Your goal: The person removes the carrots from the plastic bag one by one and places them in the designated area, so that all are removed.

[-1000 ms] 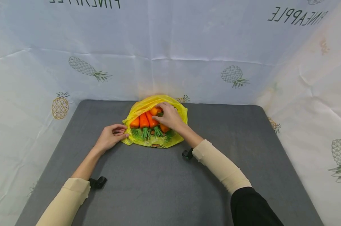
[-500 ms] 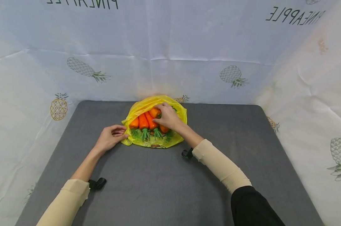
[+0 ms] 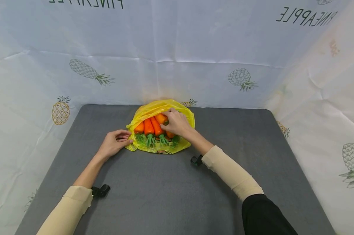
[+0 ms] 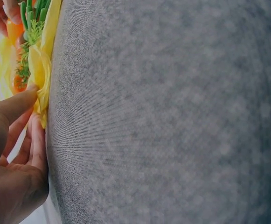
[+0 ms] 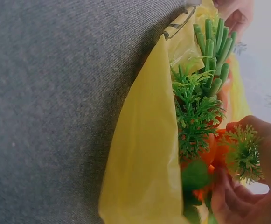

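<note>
Yellow plastic bag [image 3: 157, 107] gapes at far edge of bench [image 3: 153, 186], barely moved. Right hand [image 3: 177, 124] reaches in from right, shifted slightly right just now. Left hand [image 3: 113, 143] pinches bag's left edge between thumb and fingers. Two carrots [image 3: 148, 126] inside, green tops near. Orange pepper [image 3: 161, 118] by their far ends, right hand's fingers half-curled round it, seemingly gripped; contents likely still being positioned.

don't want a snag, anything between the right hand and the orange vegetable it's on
Nothing visible: the right hand touches the orange vegetable directly inside the open yellow bag, though a leafy sprig partly hides the contact in the right wrist view.
</note>
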Demonstrator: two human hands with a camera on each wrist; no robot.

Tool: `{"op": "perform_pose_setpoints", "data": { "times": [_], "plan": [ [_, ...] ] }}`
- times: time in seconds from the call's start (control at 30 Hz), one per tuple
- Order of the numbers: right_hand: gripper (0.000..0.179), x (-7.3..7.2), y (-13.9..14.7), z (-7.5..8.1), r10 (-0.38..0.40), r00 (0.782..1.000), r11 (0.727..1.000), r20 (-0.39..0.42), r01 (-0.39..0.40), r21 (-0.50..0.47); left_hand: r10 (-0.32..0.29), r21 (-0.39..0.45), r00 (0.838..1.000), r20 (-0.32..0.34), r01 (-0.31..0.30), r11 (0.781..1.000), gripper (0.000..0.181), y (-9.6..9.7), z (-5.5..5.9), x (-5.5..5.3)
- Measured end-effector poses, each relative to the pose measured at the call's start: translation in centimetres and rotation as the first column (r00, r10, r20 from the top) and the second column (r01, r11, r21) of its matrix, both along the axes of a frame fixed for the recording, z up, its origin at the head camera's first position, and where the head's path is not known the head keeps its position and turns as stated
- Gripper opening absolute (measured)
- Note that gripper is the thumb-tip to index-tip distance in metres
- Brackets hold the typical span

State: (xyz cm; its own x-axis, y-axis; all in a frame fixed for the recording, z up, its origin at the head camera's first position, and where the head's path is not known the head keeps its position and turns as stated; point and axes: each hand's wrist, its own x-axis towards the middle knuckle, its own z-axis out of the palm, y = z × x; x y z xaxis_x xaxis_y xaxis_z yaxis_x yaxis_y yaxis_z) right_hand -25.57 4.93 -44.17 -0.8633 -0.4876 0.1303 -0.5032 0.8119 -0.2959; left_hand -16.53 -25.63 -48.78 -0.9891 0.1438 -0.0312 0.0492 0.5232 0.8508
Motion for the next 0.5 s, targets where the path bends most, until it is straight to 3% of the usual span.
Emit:
{"op": "perform_pose_setpoints", "data": {
  "times": [0.2, 0.5],
  "plan": [
    [0.055, 0.2, 0.2, 0.1, -0.026, 1.0, 0.998, 0.018, 0.026, -0.048, 0.005, -0.02, 1.0, 0.008, -0.005, 1.0, 0.041, -0.1, -0.1, -0.1],
    [0.054, 0.7, 1.6, 0.5, 0.019, 0.997, 0.963, 0.08, 0.004, -0.269, -0.002, -0.01, 1.0, 0.003, 0.003, 1.0, 0.041, -0.1, -0.1, 0.0]
  ]
}}
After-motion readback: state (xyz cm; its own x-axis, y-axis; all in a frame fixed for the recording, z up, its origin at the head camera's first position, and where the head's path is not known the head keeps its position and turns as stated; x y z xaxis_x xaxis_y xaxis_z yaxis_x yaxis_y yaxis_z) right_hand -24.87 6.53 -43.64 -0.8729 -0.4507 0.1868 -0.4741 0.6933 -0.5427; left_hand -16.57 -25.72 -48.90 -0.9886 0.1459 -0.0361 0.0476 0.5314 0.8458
